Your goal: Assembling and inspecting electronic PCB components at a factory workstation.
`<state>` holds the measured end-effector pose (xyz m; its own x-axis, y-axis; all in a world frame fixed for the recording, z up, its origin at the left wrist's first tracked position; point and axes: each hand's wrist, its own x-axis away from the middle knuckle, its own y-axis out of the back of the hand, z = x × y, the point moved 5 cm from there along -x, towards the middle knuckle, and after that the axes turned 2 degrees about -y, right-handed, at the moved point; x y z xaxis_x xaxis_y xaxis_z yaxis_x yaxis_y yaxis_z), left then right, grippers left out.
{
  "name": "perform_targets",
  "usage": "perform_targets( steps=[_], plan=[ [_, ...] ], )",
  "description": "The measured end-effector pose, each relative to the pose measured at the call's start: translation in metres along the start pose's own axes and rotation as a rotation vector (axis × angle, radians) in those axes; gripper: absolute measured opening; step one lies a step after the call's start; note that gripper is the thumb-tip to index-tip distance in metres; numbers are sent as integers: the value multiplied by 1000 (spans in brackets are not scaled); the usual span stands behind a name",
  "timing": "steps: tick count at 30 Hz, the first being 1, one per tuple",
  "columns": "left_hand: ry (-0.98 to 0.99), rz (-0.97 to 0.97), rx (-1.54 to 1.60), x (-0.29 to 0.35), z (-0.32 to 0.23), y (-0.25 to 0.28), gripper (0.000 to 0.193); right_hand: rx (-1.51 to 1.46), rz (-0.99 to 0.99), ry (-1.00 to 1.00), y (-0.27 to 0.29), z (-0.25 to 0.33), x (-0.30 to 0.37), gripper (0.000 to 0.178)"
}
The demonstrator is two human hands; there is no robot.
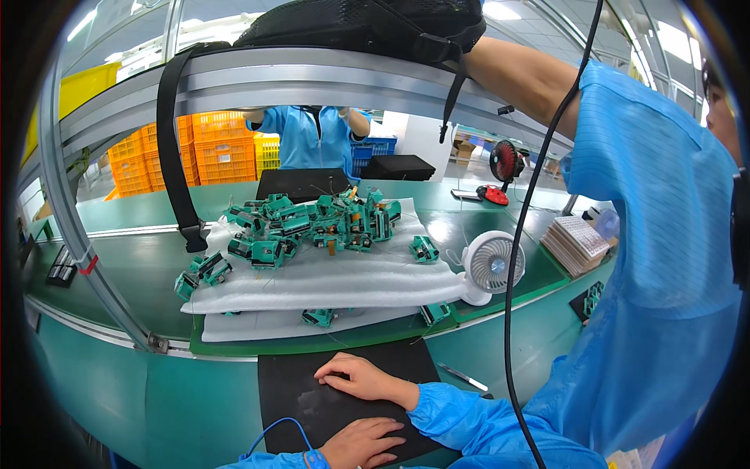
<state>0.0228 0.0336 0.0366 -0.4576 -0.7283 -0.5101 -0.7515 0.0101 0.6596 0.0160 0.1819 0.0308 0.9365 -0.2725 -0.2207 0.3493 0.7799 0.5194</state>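
Observation:
My right hand (363,379) rests palm down on a black mat (297,391) at the front edge of the bench, fingers spread, holding nothing. My left hand (359,442) lies flat on the same mat just below it, also empty, with a blue wrist strap (315,457) and its cord at the wrist. Beyond the mat, a pile of green electrical parts (312,223) sits on stacked white foam sheets (351,281) on the green conveyor. A few loose green parts (319,316) lie on the lower sheet, nearest my hands.
A person in a blue coat (656,258) stands close on my right, arm raised to a black bag (367,23) on the overhead rail. A black cable (512,297) hangs down. A white desk fan (491,266), metal tweezers (461,377) and stacked trays (574,242) are nearby. Another person (312,141) works opposite.

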Motion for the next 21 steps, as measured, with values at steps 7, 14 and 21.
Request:
perform_targets(
  steps=[7,14,21],
  plan=[
    [-19,-9,8,1,2,-1,34,-27,-23,0,0,-1,0,20],
    [-14,-9,-2,3,4,-5,34,-18,-38,20,-1,-1,-1,19],
    [-24,-9,-8,2,5,-6,35,-15,-39,21,0,1,-1,19]
  ],
)
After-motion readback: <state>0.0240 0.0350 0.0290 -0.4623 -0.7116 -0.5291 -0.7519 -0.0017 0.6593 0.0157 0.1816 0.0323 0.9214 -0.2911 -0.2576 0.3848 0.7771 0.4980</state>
